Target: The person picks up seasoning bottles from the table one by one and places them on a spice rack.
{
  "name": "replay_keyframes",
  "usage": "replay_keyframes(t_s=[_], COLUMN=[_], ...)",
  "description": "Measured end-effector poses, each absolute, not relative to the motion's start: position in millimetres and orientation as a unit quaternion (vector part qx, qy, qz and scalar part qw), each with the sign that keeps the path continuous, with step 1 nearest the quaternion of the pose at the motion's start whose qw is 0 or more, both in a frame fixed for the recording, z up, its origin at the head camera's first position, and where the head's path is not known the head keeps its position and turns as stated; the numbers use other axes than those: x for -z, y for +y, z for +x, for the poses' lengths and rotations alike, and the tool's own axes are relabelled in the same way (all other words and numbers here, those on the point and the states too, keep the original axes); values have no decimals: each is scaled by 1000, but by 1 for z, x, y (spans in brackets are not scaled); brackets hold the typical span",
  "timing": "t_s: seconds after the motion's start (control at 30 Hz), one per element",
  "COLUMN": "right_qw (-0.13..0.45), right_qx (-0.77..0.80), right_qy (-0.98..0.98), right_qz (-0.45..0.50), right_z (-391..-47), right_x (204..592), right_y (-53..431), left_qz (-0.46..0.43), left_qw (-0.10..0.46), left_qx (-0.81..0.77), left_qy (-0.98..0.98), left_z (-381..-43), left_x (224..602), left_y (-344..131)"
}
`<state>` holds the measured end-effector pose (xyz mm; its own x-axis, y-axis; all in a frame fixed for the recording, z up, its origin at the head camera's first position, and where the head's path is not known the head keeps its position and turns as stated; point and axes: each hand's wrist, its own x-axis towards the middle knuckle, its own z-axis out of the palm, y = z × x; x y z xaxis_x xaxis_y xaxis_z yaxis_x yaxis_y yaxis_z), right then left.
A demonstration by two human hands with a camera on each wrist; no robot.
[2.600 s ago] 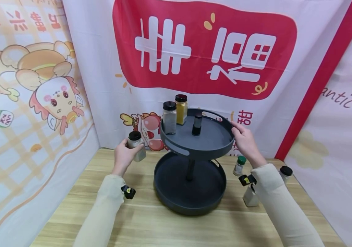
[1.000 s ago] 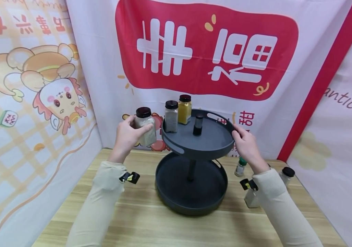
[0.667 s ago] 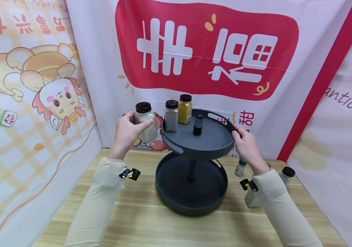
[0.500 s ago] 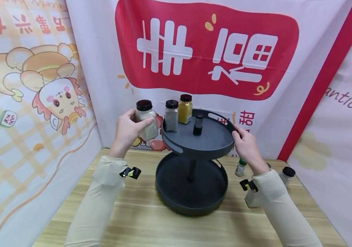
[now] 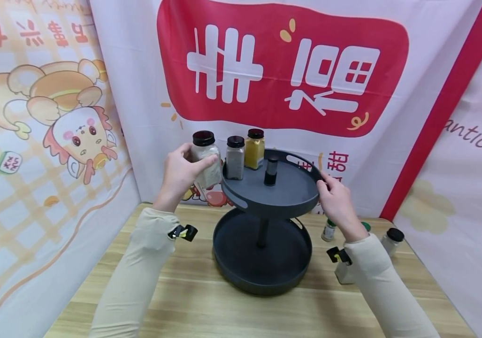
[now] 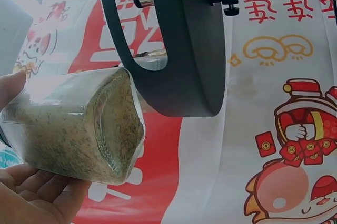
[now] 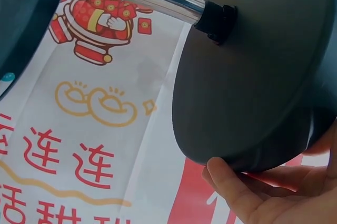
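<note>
My left hand (image 5: 183, 171) grips a square spice jar (image 5: 208, 164) with a black lid, just left of the upper tier's rim. The left wrist view shows pale, green-flecked seasoning inside the tilted jar (image 6: 79, 129), its base toward the tray wall. My right hand (image 5: 337, 199) holds the right rim of the dark grey two-tier tray (image 5: 272, 211), thumb and fingers on either side of its wall. On the upper tier stand a jar of greyish powder (image 5: 235, 162) and a jar of yellow powder (image 5: 254, 152), both black-lidded, left of the central post (image 5: 271, 171).
The lower tier (image 5: 262, 263) rests on the wooden table (image 5: 190, 300). Right of it stand a green-capped bottle (image 5: 329, 231), a black-lidded jar (image 5: 392, 240) and a pale jar (image 5: 344, 273) partly behind my right forearm. Another green cap (image 5: 366, 226) peeks out there. Printed cloths hang behind and beside the table.
My left hand has lifted the spice jar from low beside the tray up to the upper tier's height and moved it right, close to the rim. My right hand stays on the rim.
</note>
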<state>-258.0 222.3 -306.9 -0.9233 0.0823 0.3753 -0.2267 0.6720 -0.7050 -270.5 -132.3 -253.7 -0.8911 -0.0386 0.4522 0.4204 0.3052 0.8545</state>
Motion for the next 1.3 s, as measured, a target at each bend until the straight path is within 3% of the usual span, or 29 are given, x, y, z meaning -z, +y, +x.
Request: replay_keyframes(t_s=[0.53, 1.3], right_qw=[213, 130], right_qx=[-384, -475], right_qy=[-898, -869], right_qz=[31, 42], right_z=[-256, -283], right_x=[309, 300], right_y=[216, 230], left_qz=[-139, -139], left_qw=[190, 175], left_qx=[581, 582], left_qy=[-780, -782], left_z=[-276, -275], left_x=[250, 242], left_y=[-123, -109])
